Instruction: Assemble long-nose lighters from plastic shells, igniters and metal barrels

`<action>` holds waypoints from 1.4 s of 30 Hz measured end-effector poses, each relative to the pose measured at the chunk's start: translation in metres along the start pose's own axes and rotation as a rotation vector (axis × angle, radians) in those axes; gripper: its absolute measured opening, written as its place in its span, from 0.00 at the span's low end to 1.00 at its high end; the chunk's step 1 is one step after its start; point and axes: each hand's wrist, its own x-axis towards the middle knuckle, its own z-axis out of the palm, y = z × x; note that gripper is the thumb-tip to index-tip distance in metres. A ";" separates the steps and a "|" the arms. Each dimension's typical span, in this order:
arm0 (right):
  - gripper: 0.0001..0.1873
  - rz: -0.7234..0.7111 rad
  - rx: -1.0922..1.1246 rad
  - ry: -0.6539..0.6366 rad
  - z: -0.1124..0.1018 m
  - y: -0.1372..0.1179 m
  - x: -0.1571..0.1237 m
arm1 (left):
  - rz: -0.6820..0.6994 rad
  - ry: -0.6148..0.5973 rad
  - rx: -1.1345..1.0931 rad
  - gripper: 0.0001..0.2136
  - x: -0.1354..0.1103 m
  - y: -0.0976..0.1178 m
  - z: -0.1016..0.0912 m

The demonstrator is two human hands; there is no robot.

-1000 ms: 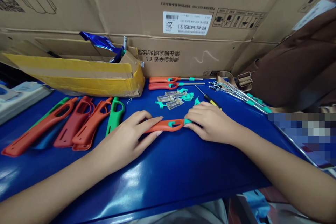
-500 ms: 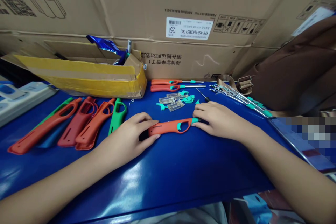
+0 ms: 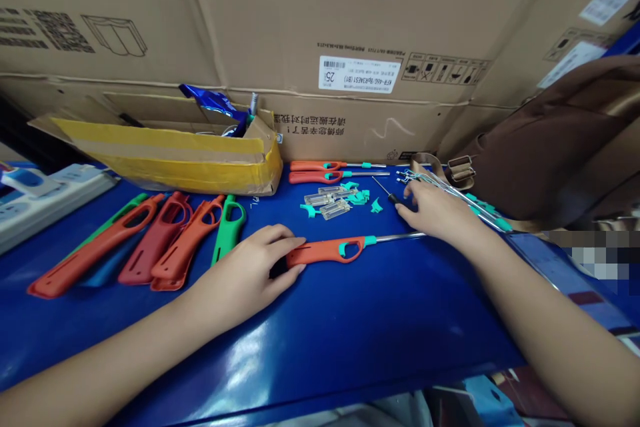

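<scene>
An assembled orange long-nosed lighter [image 3: 320, 251] with a teal trigger and collar lies on the blue tabletop, its metal tube pointing right. My left hand [image 3: 260, 263] holds its rear end between thumb and fingers. My right hand [image 3: 437, 213] is above the lighter's tube tip, with thumb and fingers apart around the handle end of a small black-handled screwdriver [image 3: 392, 198]. The thumb looks close to or touching that handle; the other fingers are partly hidden. Clear plastic fuel tanks [image 3: 336, 209] and loose teal triggers [image 3: 358, 197] lie behind the held lighter.
Two orange lighters [image 3: 315, 177] lie by the cardboard wall [image 3: 240, 33]. Several coloured handle shells [image 3: 145, 247] are at left, below a yellow-taped box [image 3: 170, 170]. A power strip [image 3: 55, 197] sits far left. Metal tubes with wires [image 3: 463, 197] lie right, near a brown bag [image 3: 560, 127].
My right hand has let go of the lighter's collar and moved right and away from me to the screwdriver, uncovering the metal tube. My left hand keeps its hold. The view has tilted up slightly.
</scene>
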 end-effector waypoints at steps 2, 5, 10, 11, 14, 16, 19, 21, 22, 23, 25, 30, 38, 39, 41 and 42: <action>0.12 0.006 0.011 -0.064 0.001 0.004 0.002 | -0.005 -0.018 -0.005 0.14 0.000 0.001 0.000; 0.10 -0.026 0.037 -0.104 -0.003 0.004 0.002 | -0.028 -0.046 -0.014 0.14 0.000 0.001 0.002; 0.15 -0.036 0.076 0.074 -0.020 -0.030 -0.015 | -0.089 -0.099 -0.049 0.14 0.000 0.005 0.002; 0.15 -0.084 0.118 0.097 -0.022 -0.042 -0.020 | -0.102 -0.109 -0.068 0.15 0.000 0.007 0.002; 0.12 -0.349 0.338 0.037 -0.022 -0.081 -0.034 | -0.116 -0.103 -0.096 0.15 -0.002 0.012 0.003; 0.11 -0.455 0.353 0.000 -0.019 -0.105 -0.037 | -0.110 -0.095 -0.104 0.14 -0.004 0.014 0.003; 0.11 -0.490 0.363 -0.010 -0.013 -0.133 -0.030 | -0.093 -0.088 -0.121 0.13 -0.004 0.016 0.003; 0.10 -0.498 0.376 -0.013 -0.011 -0.145 -0.022 | -0.087 -0.086 -0.128 0.12 -0.004 0.017 0.002; 0.10 -0.503 0.384 -0.018 -0.010 -0.150 -0.018 | -0.086 -0.088 -0.130 0.11 -0.004 0.017 0.002; 0.10 -0.506 0.394 -0.022 -0.009 -0.153 -0.015 | -0.085 -0.089 -0.132 0.11 -0.004 0.018 0.002; 0.09 -0.511 0.422 -0.027 -0.008 -0.157 -0.012 | -0.085 -0.091 -0.137 0.11 -0.005 0.019 0.002; 0.07 -0.486 0.595 0.011 -0.006 -0.149 -0.016 | -0.076 -0.074 -0.162 0.11 -0.007 0.019 0.003; 0.18 -0.035 1.510 -0.224 -0.021 -0.094 -0.026 | -0.034 -0.056 -0.217 0.16 -0.004 0.020 0.009; 0.18 0.028 1.651 -0.252 -0.021 -0.088 -0.026 | -0.026 -0.043 -0.221 0.16 -0.004 0.021 0.009; 0.19 0.080 1.780 -0.240 -0.020 -0.080 -0.026 | -0.013 0.000 -0.252 0.16 -0.003 0.025 0.009; 0.20 0.088 1.804 -0.218 -0.018 -0.078 -0.025 | -0.018 0.027 -0.287 0.15 -0.002 0.027 0.008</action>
